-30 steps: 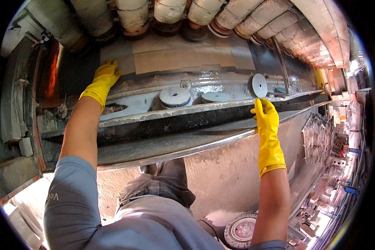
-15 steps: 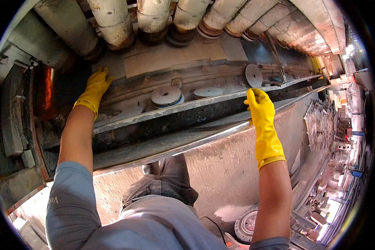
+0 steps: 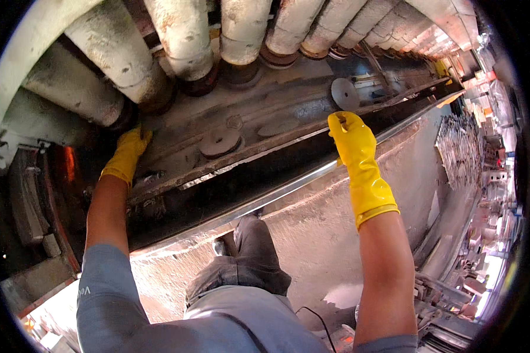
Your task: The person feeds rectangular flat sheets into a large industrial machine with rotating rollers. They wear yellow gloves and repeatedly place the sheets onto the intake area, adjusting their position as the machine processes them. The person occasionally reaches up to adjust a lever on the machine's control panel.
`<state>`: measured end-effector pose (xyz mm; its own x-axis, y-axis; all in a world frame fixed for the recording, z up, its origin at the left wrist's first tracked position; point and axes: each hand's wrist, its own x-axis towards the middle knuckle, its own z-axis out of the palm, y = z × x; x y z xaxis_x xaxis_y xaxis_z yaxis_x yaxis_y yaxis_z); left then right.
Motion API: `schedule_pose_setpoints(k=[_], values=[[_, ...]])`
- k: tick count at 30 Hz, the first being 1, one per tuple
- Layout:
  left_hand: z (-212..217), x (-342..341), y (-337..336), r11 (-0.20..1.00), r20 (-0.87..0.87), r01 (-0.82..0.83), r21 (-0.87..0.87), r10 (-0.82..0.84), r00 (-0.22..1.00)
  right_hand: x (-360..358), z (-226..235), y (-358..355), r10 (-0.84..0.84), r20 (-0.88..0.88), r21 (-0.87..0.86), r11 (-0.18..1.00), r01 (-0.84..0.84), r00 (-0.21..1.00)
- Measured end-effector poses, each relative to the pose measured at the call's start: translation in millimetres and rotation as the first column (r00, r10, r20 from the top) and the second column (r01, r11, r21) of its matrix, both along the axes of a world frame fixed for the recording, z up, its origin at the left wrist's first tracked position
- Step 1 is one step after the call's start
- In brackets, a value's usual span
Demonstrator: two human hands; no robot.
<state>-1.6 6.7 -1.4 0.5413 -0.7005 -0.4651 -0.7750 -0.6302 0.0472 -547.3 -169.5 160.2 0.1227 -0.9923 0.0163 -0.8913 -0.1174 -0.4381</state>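
Note:
My left hand (image 3: 129, 152), in a yellow rubber glove, reaches onto the dark machine bed (image 3: 176, 132) below the leftmost spindles. Its fingers are stretched out, their tips in shadow, with nothing visible in them. My right hand (image 3: 353, 138), gloved the same, is by the bed's front ledge (image 3: 277, 140), just below a standing grey disc (image 3: 344, 93) with a centre hole. Its fingers are curled together; anything inside them is hidden. Between the hands, a round disc (image 3: 220, 143) with a centre hole lies on the bed, and a flatter disc (image 3: 278, 127) lies beside it.
Thick pale spindle housings (image 3: 179, 38) hang in a row over the bed. A dark trough (image 3: 259, 170) and a metal rail (image 3: 300, 183) run along the front. A stack of thin slabs (image 3: 457, 147) stands at the right. An orange-lit part (image 3: 69, 163) is at the left.
My view has shifted, with more of the spindles showing. The beige sheets under them no longer show clearly, and the bed looks darker. My left hand is now closer to a spindle.

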Motion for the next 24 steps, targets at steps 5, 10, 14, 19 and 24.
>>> schedule_pose_setpoints(k=[5,10,14,19,24], values=[[0.8,-11.7,28.2,0.987,0.078,0.154,0.045,-0.157,0.984,0.3,0.0,-0.8,0.033,-0.056,-0.082,0.996,-0.038,0.998],[43.3,-20.9,49.3,0.976,-0.077,0.208,0.057,-0.203,0.976,-1.6,-0.1,-2.6,0.041,-0.077,-0.106,0.993,-0.049,0.996],[66.2,-16.6,65.3,0.973,-0.169,0.21,0.092,-0.193,0.967,1.6,2.4,-7.0,0.044,-0.092,-0.129,0.99,-0.056,0.995],[81.6,-17.7,60.4,0.95,-0.239,0.259,0.173,-0.214,0.947,1.5,3.3,-13.6,0.047,-0.089,-0.145,0.988,-0.06,0.995],[61.7,-5.3,66.1,0.932,-0.27,0.325,0.158,-0.276,0.923,1.5,4.7,-16.8,0.028,-0.1,-0.146,0.988,-0.042,0.995]])
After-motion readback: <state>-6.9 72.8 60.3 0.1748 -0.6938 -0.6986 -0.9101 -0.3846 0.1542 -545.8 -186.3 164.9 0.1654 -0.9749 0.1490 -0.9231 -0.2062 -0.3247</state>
